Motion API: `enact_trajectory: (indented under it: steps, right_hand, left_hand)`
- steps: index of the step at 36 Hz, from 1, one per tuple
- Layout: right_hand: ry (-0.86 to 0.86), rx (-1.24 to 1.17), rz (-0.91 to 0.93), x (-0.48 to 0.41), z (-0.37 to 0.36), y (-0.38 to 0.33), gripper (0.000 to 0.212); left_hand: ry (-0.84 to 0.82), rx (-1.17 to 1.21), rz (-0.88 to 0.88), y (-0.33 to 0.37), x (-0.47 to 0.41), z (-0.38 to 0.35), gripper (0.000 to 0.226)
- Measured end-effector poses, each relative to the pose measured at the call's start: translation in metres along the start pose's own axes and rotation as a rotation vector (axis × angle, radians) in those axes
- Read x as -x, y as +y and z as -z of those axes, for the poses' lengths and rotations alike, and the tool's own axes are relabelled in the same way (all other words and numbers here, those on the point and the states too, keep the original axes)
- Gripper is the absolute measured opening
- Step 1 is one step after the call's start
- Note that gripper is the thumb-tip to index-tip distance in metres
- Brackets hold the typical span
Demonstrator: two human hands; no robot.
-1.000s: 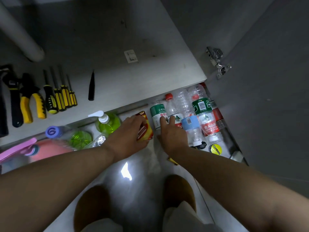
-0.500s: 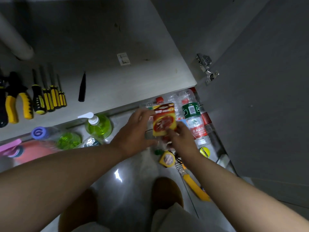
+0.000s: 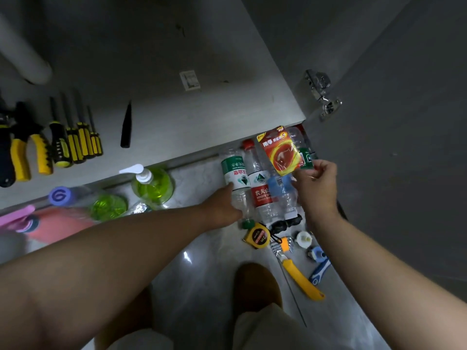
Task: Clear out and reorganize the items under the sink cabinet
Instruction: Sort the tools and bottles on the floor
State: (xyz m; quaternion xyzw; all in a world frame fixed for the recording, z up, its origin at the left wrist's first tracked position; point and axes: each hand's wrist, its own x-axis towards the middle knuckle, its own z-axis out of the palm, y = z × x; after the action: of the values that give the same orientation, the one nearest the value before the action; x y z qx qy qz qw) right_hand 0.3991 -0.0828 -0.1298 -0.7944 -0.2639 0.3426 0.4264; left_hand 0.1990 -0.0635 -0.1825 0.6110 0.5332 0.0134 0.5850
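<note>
Head view, looking down at the open cabinet base (image 3: 202, 117) and the floor in front of it. The right hand (image 3: 316, 188) pinched the battery pack (image 3: 280, 151) by its lower corner between thumb and fingertips. It held the pack tilted in the air above the row of bottles, near the front right corner of the cabinet. The left hand (image 3: 222, 208) lay against the green-label bottle (image 3: 233, 173), which rested on its side on the floor, touching the red-label bottle (image 3: 260, 188). Whether the fingers were curled round it or merely pressed on it could not be told, as the hand hid them.

Probable hazards:
(a) A corner pinch on glossy card gave little hold, so the pack could swing or slip and drop among the bottles.
(b) The bottles were round and lay side by side, so pulling or nudging one would likely set its neighbours rolling toward the tape measure (image 3: 257, 236) and the yellow-handled tool (image 3: 300, 276) just beside their caps.
(c) The right forearm hung above these small items and close to the cabinet door (image 3: 404, 147), so a quick sweep could scatter them or strike the door.
(d) The scene was dim, which made small parts easy to miss.
</note>
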Motion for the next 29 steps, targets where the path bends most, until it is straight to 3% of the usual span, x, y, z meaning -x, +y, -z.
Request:
enact_trajectory:
  steps: [4, 6, 9, 14, 21, 25, 29]
  right_hand:
    - [-0.074, 0.531, 0.551, 0.011, 0.0, 0.001, 0.045]
    - [-0.15, 0.727, 0.681, 0.014, -0.002, -0.001, 0.051]
    - [-0.208, 0.86, 0.679, 0.016, -0.007, -0.001, 0.061]
    - [-0.245, 0.874, 0.739, 0.022, -0.007, -0.005, 0.066]
    - [-0.526, 0.882, 0.93, 0.038, -0.021, -0.045, 0.067]
    - [-0.7, 0.964, 1.021, 0.055, -0.044, -0.079, 0.06]
    - [-0.889, 1.03, 0.987, 0.074, -0.081, -0.113, 0.055]
  left_hand:
    - [-0.033, -0.065, -0.018, -0.004, 0.001, 0.004, 0.08]
    - [-0.031, -0.129, -0.007, -0.006, 0.001, 0.005, 0.085]
    - [-0.027, -0.177, -0.014, -0.008, 0.003, 0.008, 0.086]
    - [-0.044, -0.262, -0.018, -0.006, 0.01, 0.018, 0.086]
    - [-0.013, -0.484, -0.151, 0.023, 0.052, 0.066, 0.051]
    - [0.082, -0.573, -0.202, 0.033, 0.095, 0.112, 0.041]
    - [0.282, -0.562, -0.199, 0.018, 0.136, 0.154, 0.03]
